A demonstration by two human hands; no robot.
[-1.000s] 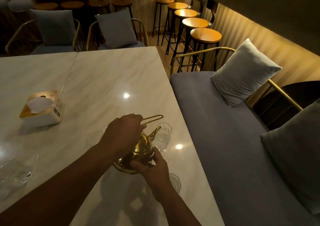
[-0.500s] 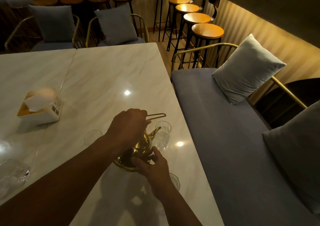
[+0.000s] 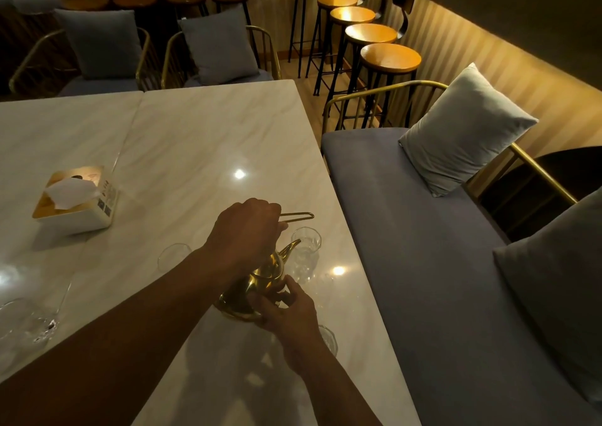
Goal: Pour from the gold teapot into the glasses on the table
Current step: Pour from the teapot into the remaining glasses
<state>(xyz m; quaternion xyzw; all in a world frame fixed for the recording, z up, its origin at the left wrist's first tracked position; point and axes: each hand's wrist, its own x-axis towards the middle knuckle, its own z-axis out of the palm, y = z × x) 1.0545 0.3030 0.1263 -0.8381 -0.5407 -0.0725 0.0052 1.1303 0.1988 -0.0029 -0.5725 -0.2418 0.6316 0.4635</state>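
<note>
Dim lounge, warm light, pale marble table (image 3: 195, 138), grey bench (image 3: 423, 262) well right of the teapot. From the head view: gold teapot (image 3: 257, 282) low over the table, tipped forward; no telling whether its base clears the marble. Gripped from above by the left hand (image 3: 247, 230), fingers curled round the wire handle (image 3: 298, 216). Steadied by the right hand (image 3: 286, 314), fingers and thumb bent round the pot's near side. Spout (image 3: 291, 248) pointed at the rim of a glass (image 3: 306, 253) just beyond the teapot, touching it or very nearly. No stream to be made out in this light, and no telling how full that glass is. Judged as mid-pour, or on the point of it, at this one glass. Left of the teapot, a second glass (image 3: 172, 256), seemingly empty. Just right of the teapot and nearer, half hidden by the right wrist, a third glass (image 3: 327, 341), contents unclear. Far left of the teapot, more glassware (image 3: 22, 321), too blurred to judge. Likely most of the pouring yet to do: finish here, then round to the others. Tissue box (image 3: 76, 200) well left of the teapot and beyond it, no part in the job.
</note>
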